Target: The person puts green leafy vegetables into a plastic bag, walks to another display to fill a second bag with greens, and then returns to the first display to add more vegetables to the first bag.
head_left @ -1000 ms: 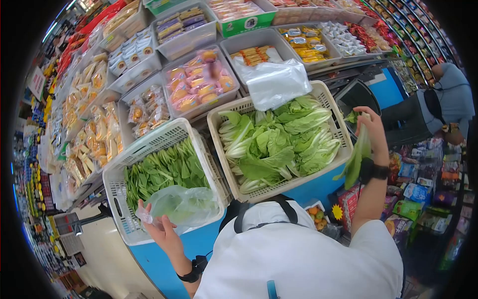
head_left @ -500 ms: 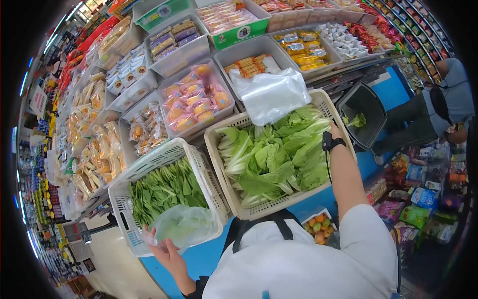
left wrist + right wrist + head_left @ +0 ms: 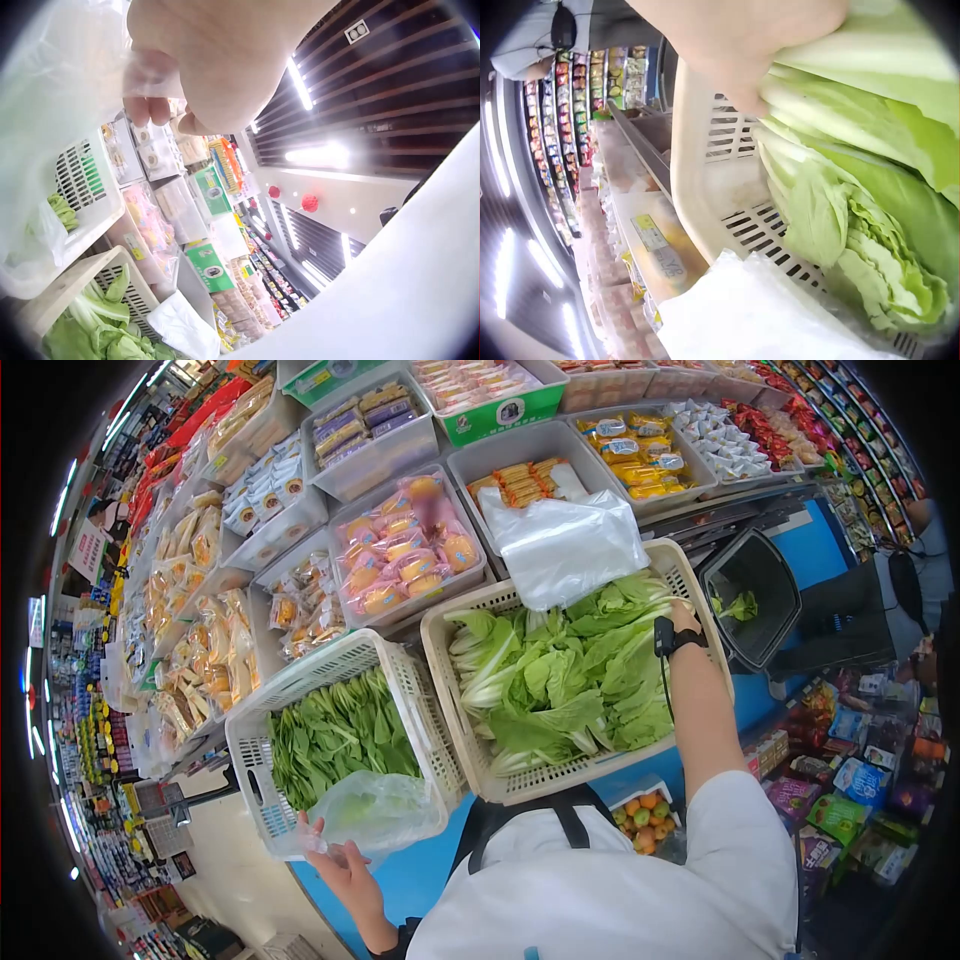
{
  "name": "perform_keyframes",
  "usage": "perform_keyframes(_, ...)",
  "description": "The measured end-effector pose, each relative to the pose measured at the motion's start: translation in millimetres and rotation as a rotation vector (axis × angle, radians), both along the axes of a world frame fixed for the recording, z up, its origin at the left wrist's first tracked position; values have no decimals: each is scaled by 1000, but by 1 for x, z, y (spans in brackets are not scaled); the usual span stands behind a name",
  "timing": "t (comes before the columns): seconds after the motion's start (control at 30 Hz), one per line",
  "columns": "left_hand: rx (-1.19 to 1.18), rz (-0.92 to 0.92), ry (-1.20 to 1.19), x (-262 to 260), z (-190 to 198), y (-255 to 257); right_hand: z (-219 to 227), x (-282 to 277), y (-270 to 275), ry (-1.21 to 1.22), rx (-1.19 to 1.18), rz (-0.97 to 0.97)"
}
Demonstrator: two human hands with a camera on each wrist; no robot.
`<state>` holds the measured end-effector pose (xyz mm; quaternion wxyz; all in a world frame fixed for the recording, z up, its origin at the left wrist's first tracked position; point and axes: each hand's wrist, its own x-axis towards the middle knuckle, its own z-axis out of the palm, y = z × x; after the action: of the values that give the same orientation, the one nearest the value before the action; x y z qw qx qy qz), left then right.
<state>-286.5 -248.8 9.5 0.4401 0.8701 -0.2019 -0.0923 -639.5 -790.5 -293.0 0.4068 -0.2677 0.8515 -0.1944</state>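
Note:
My left hand [image 3: 350,885] holds the gathered edge of a thin clear plastic bag [image 3: 370,810], and the bag lies over the front of a white basket [image 3: 240,750] of dark leafy greens [image 3: 340,735]. In the left wrist view, bent fingers [image 3: 146,109] stand beside the bag film. My right hand [image 3: 685,618] reaches into the right side of a beige basket [image 3: 440,690] of pale-stalked leafy greens [image 3: 550,670]. In the right wrist view, the right hand [image 3: 757,37] lies over the stalk ends; its fingers' far side is hidden, so I cannot tell whether they grip.
A stack of clear plastic bags [image 3: 570,550] drapes over the beige basket's back edge. To the right stands a dark bin [image 3: 765,630] with a leafy scrap [image 3: 740,606]. Tubs of packaged snacks [image 3: 405,555] line the back. A box of round fruit [image 3: 648,818] sits below.
My right hand has moved left from beside the bin, where it held a leafy green, into the beige basket. The left hand still holds the bag in nearly the same place.

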Motion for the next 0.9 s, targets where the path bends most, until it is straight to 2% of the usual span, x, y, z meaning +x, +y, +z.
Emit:
perform_keyframes(0.17,-26,-15,-1,3,0,-3,-7,4,1,-54,-213,-165)
perform_keyframes(0.23,-24,-28,21,4,1,-5,-1,12,7,-549,-574,-212)
perform_keyframes(0.3,-32,-45,14,5,-2,-6,25,26,17,-570,-645,-237)
perform_keyframes(0.37,-39,-57,3,7,-2,-6,49,38,32,-666,-822,-184)
perform_keyframes(0.43,-54,-55,8,8,-1,-7,89,41,54,-721,-831,-180)
perform_keyframes(0.53,-81,-71,5,11,3,-6,139,32,85,-978,-961,-60)
perform_keyframes(0.57,-86,-70,6,12,3,-5,168,29,99,-978,-966,-56)
perform_keyframes(0.63,-96,-93,-16,15,2,-2,221,24,125,-1012,-1055,184)
perform_keyframes(0.7,-124,-88,-2,19,2,-2,250,19,139,-1065,-1054,200)
perform_keyframes(0.73,-150,-80,8,20,2,-3,259,18,145,-1122,-1048,215)
perform_keyframes(0.8,-174,-103,-4,30,0,-1,267,17,151,-1090,-1023,266)
perform_keyframes(0.9,-227,-177,47,47,3,10,275,26,156,-1045,-847,455)
